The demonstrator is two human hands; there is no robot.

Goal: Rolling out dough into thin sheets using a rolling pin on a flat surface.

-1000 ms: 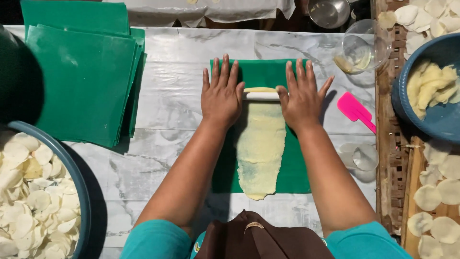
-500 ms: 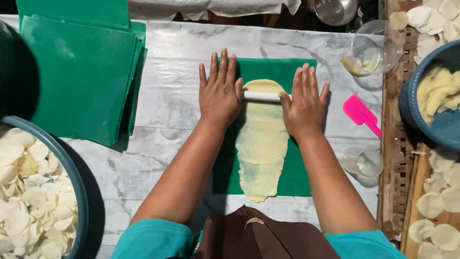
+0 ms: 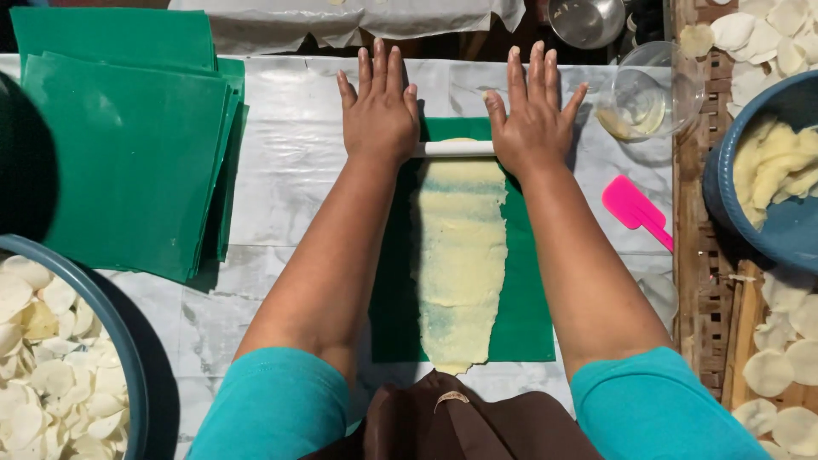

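A thin white rolling pin (image 3: 454, 148) lies across the far end of a long strip of pale yellow dough (image 3: 461, 255). The dough is spread flat on a green plastic sheet (image 3: 524, 307) on the marble-patterned table. My left hand (image 3: 380, 111) presses flat on the pin's left end, fingers stretched forward. My right hand (image 3: 534, 115) presses flat on its right end the same way. Both palms cover the ends of the pin, so only its middle shows.
A stack of green sheets (image 3: 128, 136) lies at the left. A blue bowl of pale round discs (image 3: 43, 358) sits bottom left. At the right are a pink spatula (image 3: 635, 209), a clear glass bowl (image 3: 652, 89), a blue bowl of dough (image 3: 780, 183) and discs on a woven tray (image 3: 784, 366).
Both hands have pushed the rolling pin away from me to the far end of the dough, and the strip now lies longer and thinner.
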